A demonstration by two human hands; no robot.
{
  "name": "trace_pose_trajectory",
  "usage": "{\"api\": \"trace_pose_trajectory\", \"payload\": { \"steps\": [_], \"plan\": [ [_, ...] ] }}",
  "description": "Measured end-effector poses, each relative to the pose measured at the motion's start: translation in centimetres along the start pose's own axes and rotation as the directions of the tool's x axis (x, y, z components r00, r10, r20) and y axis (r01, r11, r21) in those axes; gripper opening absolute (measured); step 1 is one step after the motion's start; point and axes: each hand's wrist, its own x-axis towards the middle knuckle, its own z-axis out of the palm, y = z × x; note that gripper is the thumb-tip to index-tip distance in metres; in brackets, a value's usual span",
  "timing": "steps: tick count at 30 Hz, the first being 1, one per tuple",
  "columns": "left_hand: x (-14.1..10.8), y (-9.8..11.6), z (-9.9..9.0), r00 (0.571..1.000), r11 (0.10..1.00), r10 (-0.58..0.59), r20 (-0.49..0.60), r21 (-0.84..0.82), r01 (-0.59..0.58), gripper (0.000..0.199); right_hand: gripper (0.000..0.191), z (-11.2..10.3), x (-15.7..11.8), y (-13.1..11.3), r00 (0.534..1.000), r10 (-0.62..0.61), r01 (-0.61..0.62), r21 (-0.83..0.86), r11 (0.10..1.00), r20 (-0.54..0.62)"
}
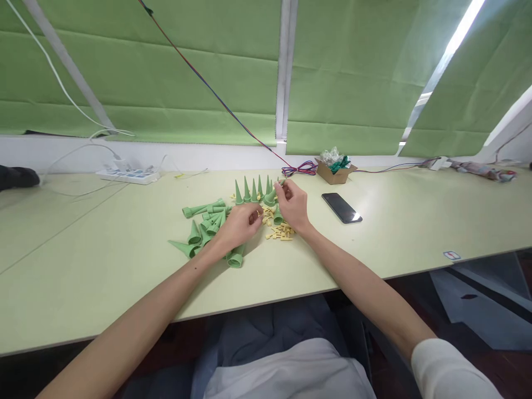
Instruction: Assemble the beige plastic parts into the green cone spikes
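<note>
My right hand [294, 204] is closed around the tip end of a tilted green plastic cone [270, 198], at the right end of a row of upright green cones [246, 191]. My left hand [243, 221] rests low over the table with its fingers curled together beside small yellow plastic pegs [269, 213]. Whatever its fingertips hold, if anything, is too small to make out. More yellow pegs [286, 231] lie scattered below my right hand, next to another green cone [278, 216]. A heap of loose green cones [211, 221] lies left of my left hand, partly hidden by it and the forearm.
A black phone [341, 208] lies right of my right hand. Behind it stand a small cardboard box [333, 173] with plastic and green material, and a coiled red-blue cable [302, 168]. A white power strip [128, 174] sits at the back left of the table [103, 266].
</note>
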Motion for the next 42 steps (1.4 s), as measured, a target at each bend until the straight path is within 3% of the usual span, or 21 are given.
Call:
{"api": "trace_pose_trajectory", "payload": {
  "steps": [2,5,8,12,26,42],
  "plan": [
    [0.0,-0.2,0.0,0.999,0.992,0.042,-0.005,0.119,-0.041,0.019,0.032,0.0,0.1,0.3,0.999,-0.052,0.052,-0.026,0.998,-0.001],
    [0.1,-0.8,-0.3,0.998,0.971,0.025,-0.05,0.24,-0.012,0.024,0.029,0.1,0.1,0.9,0.994,-0.102,0.104,-0.07,0.992,0.022],
    [0.1,-1.8,-0.5,0.997,0.939,-0.057,-0.053,0.336,0.072,0.025,0.027,0.2,0.1,1.3,0.987,-0.147,0.153,-0.118,0.981,0.06],
    [0.1,-2.9,-0.5,0.982,0.913,-0.183,0.041,0.378,0.155,0.025,0.026,0.3,0.1,1.7,0.977,-0.184,0.2,-0.151,0.968,0.11],
    [0.5,-3.9,-0.1,0.979,0.925,-0.199,0.039,0.338,0.174,0.024,0.019,0.3,0.4,2.5,0.942,-0.237,0.28,-0.169,0.945,0.237],
    [0.6,-5.5,-0.4,0.967,0.947,-0.222,0.122,0.262,0.185,0.027,0.02,0.3,0.5,3.6,0.923,-0.193,0.26,-0.171,0.95,0.332]
  ]
}}
